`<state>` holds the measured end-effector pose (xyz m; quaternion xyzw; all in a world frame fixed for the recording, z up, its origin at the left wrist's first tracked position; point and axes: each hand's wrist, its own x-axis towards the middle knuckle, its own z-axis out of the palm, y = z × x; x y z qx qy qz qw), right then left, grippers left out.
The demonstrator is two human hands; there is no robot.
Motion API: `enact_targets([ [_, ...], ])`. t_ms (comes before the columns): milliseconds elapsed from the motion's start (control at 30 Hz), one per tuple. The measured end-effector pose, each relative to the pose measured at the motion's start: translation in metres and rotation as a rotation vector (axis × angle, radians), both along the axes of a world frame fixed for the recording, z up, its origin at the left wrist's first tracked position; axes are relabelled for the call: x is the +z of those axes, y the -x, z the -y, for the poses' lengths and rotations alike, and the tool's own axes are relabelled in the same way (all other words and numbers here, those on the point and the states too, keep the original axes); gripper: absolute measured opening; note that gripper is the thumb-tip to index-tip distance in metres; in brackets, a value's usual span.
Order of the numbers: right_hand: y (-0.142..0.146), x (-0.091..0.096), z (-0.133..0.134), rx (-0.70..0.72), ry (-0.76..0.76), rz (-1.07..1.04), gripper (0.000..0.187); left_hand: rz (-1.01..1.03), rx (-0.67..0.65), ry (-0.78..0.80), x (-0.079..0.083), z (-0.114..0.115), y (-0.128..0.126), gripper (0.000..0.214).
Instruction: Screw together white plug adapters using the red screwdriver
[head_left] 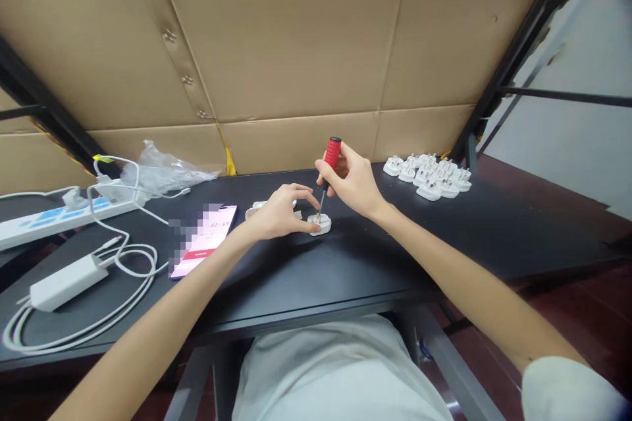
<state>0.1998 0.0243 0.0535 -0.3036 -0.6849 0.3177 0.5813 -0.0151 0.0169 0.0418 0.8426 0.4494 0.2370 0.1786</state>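
Note:
A small white plug point(324, 223) lies on the dark table point(375, 263), with brass-coloured metal showing on its upper side. My left hand point(279, 213) steadies it from the left, the thumb against its near edge and the index finger curved over its far side. In my right hand point(359, 185) is a screwdriver point(333, 151) with a red handle and black end. It leans slightly, and its tip meets the metal in the plug. Partly hidden behind my left hand are other white pieces point(254, 209), whose kind I cannot make out.
Several white plugs point(428, 176) are grouped at the back right. On the left are a phone point(210, 240), a white power adapter point(69, 281) with a coiled cable, a power strip point(29, 228) and a clear plastic bag point(160, 170). Cardboard point(291, 45) walls the table's back.

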Motion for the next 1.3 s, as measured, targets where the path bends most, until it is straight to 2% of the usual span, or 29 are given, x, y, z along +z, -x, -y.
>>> enact_targets([
  [333,0.003,-0.004,0.003,0.025,-0.01,0.067,0.039,-0.026,0.009,-0.007,-0.003,0.0,0.002,0.051],
  [900,0.007,-0.007,0.005,0.034,-0.017,0.106,0.039,-0.026,0.009,-0.046,-0.006,0.002,-0.001,0.042],
  [1100,0.007,-0.008,0.004,-0.064,-0.055,0.156,0.034,-0.073,0.028,-0.03,-0.009,0.0,0.0,0.044],
  [1167,0.008,-0.009,0.003,-0.051,-0.047,0.134,0.032,-0.075,0.032,-0.025,-0.01,0.0,0.001,0.044],
  [1233,0.008,-0.011,0.002,-0.019,-0.03,0.109,0.038,-0.07,0.028,-0.026,-0.012,-0.001,0.002,0.042],
  [1300,0.008,-0.012,0.002,-0.005,-0.033,0.102,0.056,-0.076,0.029,-0.031,-0.013,-0.001,0.002,0.04],
])
